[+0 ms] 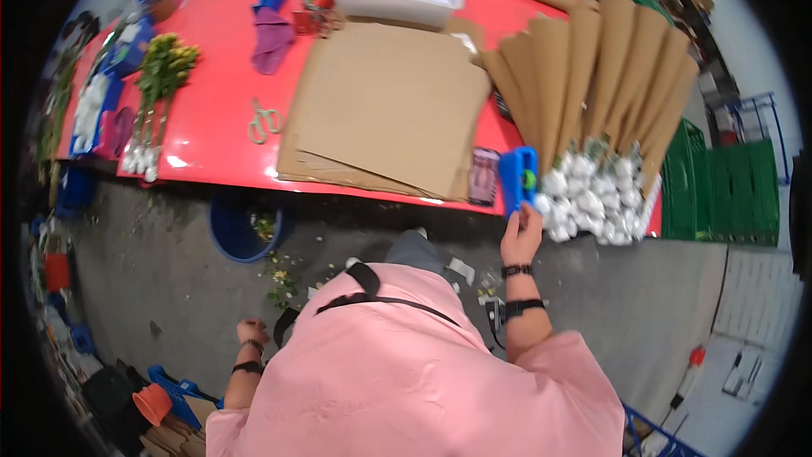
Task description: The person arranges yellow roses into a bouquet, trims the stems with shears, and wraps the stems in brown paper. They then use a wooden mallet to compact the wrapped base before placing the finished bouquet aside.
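My right hand (522, 234) is at the near end of a blue tape dispenser (510, 171) with a green roll, at the table's front edge. Its fingertips are pinched together; whatever is between them is too small to make out. Down by my left side, away from the table, hangs my left hand (252, 331), its fingers loosely curled in and no object showing in them. Just right of the dispenser lie several brown paper-wrapped flower bunches (568, 85), their stem ends in white wraps (588, 199) toward me. A dark pink-printed packet (484, 176) touches the dispenser's left side.
Stacked brown paper sheets (385, 106) cover the middle of the red table (211, 148). Green-handled scissors (264, 121), a purple cloth (272, 38), a white bin (395, 0) and yellow flowers (173, 59) lie around. A blue bucket (245, 228) and green crates (740, 190) stand beside the table.
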Demonstrator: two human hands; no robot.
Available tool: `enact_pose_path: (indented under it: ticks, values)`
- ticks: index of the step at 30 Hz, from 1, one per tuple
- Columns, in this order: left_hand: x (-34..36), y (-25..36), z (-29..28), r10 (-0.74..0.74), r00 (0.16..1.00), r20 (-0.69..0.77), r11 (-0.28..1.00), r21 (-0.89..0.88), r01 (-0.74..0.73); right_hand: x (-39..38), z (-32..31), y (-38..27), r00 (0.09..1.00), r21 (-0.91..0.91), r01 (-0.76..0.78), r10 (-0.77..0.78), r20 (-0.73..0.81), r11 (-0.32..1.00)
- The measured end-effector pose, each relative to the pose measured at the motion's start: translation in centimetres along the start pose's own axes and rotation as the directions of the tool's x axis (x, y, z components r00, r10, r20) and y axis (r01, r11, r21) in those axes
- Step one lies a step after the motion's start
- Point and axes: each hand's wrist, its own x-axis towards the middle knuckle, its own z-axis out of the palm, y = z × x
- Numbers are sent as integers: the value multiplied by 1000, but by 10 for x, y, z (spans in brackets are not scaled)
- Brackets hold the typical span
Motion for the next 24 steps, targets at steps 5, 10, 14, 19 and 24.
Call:
enact_pose_path:
  ticks: [5,10,14,19,24]
  values:
    - [75,27,-28,137,991,-4,986,98,-136,-46,62,-58,944,229,-45,-34,328,972]
    - [60,117,-59,166,986,-20,986,27,-165,-55,128,-84,844,278,-174,-3,536,945]
    - [85,126,-100,309,941,-140,950,-2,-312,-18,171,-124,803,287,-86,-104,587,954]
    - [162,209,-174,357,893,-275,929,3,-370,13,194,-157,809,330,-336,91,580,882]
    - [298,337,-243,458,818,-346,877,29,-479,4,197,-174,849,109,-226,141,510,968]
